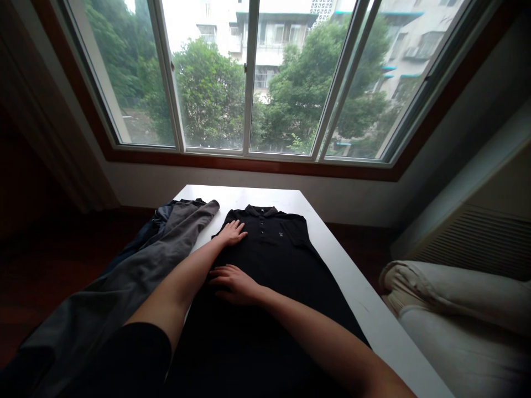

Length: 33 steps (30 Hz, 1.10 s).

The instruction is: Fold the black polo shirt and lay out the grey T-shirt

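Note:
A black polo shirt (pixel 282 260) lies spread face up on a white table (pixel 348 287), its collar toward the window and its right-hand sleeve folded in over the chest. My left hand (pixel 233 233) rests flat on the shirt's left shoulder area, fingers stretched out. Nearer to me, my right hand (pixel 234 284) lies on the left side of the shirt's body with its fingers extended and slightly spread. Neither hand grips the cloth. The lower part of the shirt merges with dark shadow, so its hem cannot be made out.
Grey and dark blue clothes (pixel 166 254) lie heaped along the table's left edge and hang over it. To the right stands a pale padded sofa or cushion (pixel 464 309). Beyond the table's far end are a wall and a wide window (pixel 249 83).

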### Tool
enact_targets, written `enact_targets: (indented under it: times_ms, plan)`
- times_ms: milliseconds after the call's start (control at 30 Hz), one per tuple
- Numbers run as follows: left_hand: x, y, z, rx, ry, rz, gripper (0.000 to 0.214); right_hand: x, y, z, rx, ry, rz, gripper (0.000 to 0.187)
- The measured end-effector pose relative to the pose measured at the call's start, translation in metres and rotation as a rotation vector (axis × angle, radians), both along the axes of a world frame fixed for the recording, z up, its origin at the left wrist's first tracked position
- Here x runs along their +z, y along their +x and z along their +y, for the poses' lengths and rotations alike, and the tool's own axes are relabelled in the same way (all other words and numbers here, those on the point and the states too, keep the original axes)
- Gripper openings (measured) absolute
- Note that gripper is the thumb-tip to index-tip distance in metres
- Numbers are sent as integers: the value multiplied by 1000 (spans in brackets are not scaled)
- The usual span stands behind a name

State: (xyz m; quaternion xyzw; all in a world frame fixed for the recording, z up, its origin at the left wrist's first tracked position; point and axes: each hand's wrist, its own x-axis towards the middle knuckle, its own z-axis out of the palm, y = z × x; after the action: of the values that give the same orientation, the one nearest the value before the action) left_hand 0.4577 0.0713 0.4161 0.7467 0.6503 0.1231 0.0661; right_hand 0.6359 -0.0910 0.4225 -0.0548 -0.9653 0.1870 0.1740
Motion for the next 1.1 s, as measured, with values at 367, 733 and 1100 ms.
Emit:
enact_targets:
  times_ms: [367,733,1100]
  plan:
    - [23,-45,-13,571,26,-70,53,0,-2,3,3,3,19,36]
    - [24,-50,3,471,-41,-266,35,4,-1,3,9,-10,21,33]
    - [32,-54,-12,354,28,-166,42,1,0,7,10,4,25,35]
